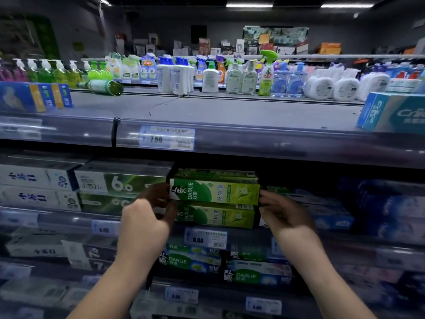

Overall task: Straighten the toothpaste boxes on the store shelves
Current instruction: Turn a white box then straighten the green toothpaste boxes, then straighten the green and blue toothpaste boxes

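A green Darlie toothpaste box (215, 191) lies lengthwise on top of a second green Darlie box (216, 216) on the middle shelf. My left hand (147, 217) grips the upper box's left end with its fingertips. At the right end of that box my right hand (282, 212) has its fingers spread and touching the box's edge. The top box sticks out slightly further right than the one beneath it.
White and green toothpaste boxes (92, 183) are stacked to the left, blue ones (333, 219) to the right. The shelf above (207, 109) is mostly bare, with a Crest box (395, 112) at right. More Darlie boxes (190, 261) sit on the shelf below.
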Demonstrator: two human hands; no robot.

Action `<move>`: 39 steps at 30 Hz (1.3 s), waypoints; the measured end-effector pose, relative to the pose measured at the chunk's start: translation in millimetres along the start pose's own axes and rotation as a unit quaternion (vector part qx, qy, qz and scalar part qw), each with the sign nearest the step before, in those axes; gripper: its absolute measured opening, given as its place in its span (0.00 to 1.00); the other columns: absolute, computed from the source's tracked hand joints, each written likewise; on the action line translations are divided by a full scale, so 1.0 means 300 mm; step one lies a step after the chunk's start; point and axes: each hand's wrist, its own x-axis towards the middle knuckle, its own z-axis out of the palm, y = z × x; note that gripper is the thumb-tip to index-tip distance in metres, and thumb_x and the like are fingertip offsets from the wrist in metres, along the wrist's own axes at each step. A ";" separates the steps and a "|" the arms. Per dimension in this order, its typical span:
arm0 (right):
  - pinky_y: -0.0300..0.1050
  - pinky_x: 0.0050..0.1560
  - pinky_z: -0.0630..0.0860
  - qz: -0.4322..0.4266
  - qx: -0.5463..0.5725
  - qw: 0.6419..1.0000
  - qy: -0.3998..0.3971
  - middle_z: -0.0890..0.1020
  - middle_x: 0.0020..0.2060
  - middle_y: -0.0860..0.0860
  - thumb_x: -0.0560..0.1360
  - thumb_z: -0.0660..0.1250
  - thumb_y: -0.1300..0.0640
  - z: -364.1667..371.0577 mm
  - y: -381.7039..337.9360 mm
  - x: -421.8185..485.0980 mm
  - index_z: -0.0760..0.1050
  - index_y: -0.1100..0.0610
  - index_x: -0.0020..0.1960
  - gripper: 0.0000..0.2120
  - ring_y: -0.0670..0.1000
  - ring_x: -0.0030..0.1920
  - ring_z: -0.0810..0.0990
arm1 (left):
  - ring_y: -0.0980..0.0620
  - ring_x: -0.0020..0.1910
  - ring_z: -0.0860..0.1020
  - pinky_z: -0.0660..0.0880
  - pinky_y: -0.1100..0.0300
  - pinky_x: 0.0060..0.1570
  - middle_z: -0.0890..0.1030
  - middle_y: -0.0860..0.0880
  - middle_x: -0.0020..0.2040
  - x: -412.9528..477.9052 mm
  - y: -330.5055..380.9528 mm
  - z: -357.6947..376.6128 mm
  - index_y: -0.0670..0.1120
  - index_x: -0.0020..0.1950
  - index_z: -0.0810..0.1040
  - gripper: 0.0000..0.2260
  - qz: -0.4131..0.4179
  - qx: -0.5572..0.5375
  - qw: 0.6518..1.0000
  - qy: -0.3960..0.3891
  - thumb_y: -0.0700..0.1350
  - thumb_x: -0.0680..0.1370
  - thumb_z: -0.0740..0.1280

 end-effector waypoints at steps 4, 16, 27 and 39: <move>0.40 0.54 0.76 0.003 -0.028 1.000 -0.010 0.81 0.53 0.39 0.78 0.67 0.60 -0.013 -0.010 -0.013 0.78 0.46 0.60 0.14 0.38 0.53 0.78 | 0.48 0.29 0.78 0.73 0.56 0.25 0.80 0.45 0.36 -0.009 -0.010 0.001 0.44 0.47 0.80 0.06 0.002 0.074 0.997 0.019 0.45 0.75 0.73; 0.26 0.47 0.74 -0.039 -0.108 0.979 0.166 0.85 0.48 0.53 0.74 0.68 0.70 -0.406 0.110 0.024 0.79 0.48 0.50 0.17 0.43 0.46 0.82 | 0.40 0.45 0.78 0.76 0.50 0.43 0.78 0.45 0.46 -0.093 0.183 0.171 0.44 0.53 0.81 0.15 0.205 0.119 0.970 -0.050 0.41 0.69 0.77; 0.43 0.69 0.62 -0.008 -0.398 0.916 0.055 0.73 0.68 0.49 0.75 0.69 0.55 -0.475 0.213 -0.019 0.71 0.52 0.72 0.25 0.52 0.69 0.62 | 0.40 0.67 0.72 0.57 0.41 0.74 0.79 0.46 0.62 -0.076 0.303 0.435 0.44 0.59 0.83 0.26 0.319 0.247 0.905 -0.134 0.61 0.70 0.72; 0.56 0.63 0.73 -0.048 -0.329 0.934 0.134 0.71 0.52 0.42 0.72 0.73 0.59 -0.429 0.216 -0.046 0.75 0.53 0.61 0.18 0.58 0.62 0.71 | 0.42 0.68 0.75 0.54 0.47 0.77 0.82 0.47 0.59 -0.071 0.261 0.433 0.43 0.54 0.84 0.20 0.339 0.139 0.924 -0.107 0.52 0.67 0.79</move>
